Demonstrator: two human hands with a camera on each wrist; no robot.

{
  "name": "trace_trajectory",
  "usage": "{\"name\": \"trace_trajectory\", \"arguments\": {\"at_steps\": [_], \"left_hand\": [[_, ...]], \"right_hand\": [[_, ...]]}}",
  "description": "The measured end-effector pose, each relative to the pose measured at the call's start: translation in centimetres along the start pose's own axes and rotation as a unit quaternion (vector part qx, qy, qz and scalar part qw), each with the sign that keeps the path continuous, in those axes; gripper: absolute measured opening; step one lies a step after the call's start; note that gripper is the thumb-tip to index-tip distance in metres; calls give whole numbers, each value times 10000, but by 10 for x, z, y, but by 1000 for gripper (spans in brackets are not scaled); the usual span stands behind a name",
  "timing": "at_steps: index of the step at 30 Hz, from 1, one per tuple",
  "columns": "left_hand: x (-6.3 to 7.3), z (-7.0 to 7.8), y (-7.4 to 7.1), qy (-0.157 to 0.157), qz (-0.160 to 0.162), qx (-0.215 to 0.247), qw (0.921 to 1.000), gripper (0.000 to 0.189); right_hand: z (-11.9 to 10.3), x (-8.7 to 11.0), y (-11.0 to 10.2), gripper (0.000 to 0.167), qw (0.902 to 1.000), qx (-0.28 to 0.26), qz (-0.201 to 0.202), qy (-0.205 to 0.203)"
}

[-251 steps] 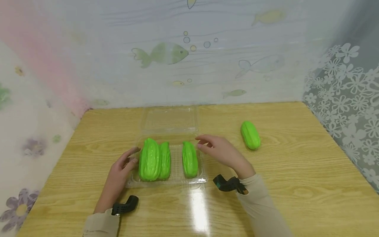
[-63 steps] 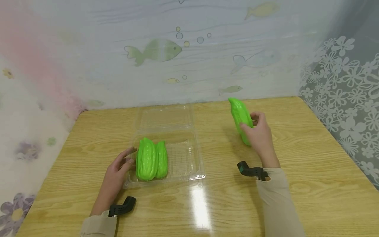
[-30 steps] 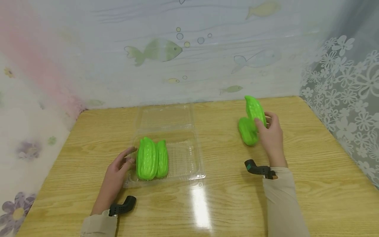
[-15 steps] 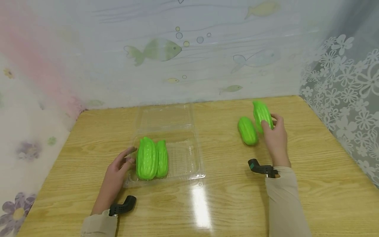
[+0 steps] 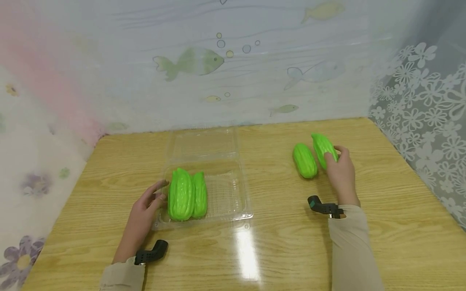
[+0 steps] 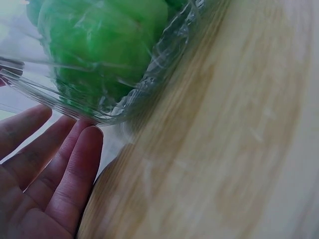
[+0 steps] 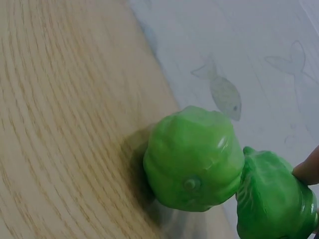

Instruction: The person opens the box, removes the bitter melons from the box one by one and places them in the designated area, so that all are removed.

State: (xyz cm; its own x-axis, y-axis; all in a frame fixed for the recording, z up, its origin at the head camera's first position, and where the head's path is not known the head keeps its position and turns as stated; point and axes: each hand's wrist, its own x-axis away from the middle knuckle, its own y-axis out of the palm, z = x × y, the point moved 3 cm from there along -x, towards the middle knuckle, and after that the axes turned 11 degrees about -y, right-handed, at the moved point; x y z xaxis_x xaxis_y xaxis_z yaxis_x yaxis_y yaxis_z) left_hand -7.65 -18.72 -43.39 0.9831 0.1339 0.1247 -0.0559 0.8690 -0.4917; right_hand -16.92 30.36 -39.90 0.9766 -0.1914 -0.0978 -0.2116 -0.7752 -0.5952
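A clear plastic clamshell box point(image 5: 225, 198) lies on the table with its lid point(image 5: 204, 143) folded back. Toy-like green bitter melons point(image 5: 181, 196) fill its left side, close together; the right side shows bare plastic. My left hand point(image 5: 142, 214) rests beside the box, and in the left wrist view its extended fingers point(image 6: 84, 154) touch the rim. At the right, my right hand point(image 5: 341, 173) grips a pointed bitter melon point(image 5: 323, 149) low over or on the table. Just left of it lies another bitter melon point(image 5: 305, 161); in the right wrist view the two look nearly touching.
The wood-grain table point(image 5: 280, 242) meets a fish-patterned wall covering point(image 5: 255, 89) at the back. A floral panel point(image 5: 418, 101) borders its right side and a flowered wall covering point(image 5: 36, 161) its left.
My right hand has taken the bitter melon from the box's right side over to the table's right. Lately it passed beyond the lying melon and came lower. The left hand has stayed put.
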Motion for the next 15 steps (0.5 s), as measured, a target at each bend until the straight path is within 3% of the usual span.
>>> {"name": "trace_trajectory", "arguments": {"at_steps": [15], "left_hand": [[-7, -3, 0, 25, 3, -14, 10000, 42]], "right_hand": [[15, -3, 8, 64, 9973, 481, -542, 72]]}}
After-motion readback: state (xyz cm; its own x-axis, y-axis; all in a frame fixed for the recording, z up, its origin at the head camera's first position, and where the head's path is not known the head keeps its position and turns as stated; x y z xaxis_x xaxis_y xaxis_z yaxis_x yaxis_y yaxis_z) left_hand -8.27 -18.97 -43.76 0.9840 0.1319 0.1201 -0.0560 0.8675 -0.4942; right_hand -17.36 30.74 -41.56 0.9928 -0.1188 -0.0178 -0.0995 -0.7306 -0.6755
